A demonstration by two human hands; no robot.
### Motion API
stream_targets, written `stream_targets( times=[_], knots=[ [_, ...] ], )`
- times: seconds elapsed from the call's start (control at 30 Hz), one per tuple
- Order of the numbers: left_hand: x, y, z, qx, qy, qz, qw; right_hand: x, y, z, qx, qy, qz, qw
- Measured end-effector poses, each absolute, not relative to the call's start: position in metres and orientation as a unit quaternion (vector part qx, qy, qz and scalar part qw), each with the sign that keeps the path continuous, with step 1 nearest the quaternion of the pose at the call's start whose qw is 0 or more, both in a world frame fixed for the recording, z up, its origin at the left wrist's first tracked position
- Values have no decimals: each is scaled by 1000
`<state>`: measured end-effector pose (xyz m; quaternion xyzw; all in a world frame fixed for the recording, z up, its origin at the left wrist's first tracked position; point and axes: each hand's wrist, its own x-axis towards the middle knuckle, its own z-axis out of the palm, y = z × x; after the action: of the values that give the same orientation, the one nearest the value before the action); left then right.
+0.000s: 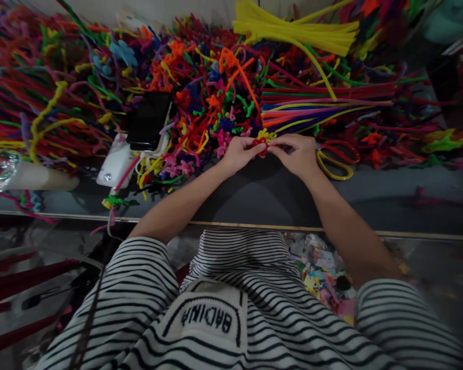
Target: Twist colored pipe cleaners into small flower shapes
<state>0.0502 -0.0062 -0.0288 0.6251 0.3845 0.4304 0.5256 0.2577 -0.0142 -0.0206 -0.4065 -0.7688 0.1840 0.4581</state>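
Observation:
A small red pipe cleaner flower (261, 146) is pinched between both hands above the front of the table. My left hand (239, 155) grips its left side with thumb and fingers. From the right, my right hand (296, 154) has thumb and finger closed on its other edge. Just behind the flower shows a yellow fuzzy piece (267, 135). Scissors with red and yellow handles (337, 159) lie right beside my right hand, their blades hidden. Straight pipe cleaners in several colours (312, 110) lie in a bundle behind my hands.
A heap of bent pipe cleaners (200, 92) spreads along the dark table (254, 198). At the back lies a yellow bundle (297, 28). To the left are a black phone (149, 121), a white box (113, 163) and a plastic cup (27, 174). Scraps (326, 272) lie below the table edge.

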Motion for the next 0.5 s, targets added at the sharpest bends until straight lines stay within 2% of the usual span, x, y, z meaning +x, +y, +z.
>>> stream_targets(
  times=[0.27,0.5],
  knots=[
    [56,-6,-31,622,430,427,497,257,-11,-25,-432,-770,187,430],
    [54,-6,-28,611,432,418,516,256,-10,-27,-450,-764,193,419]
  ],
)
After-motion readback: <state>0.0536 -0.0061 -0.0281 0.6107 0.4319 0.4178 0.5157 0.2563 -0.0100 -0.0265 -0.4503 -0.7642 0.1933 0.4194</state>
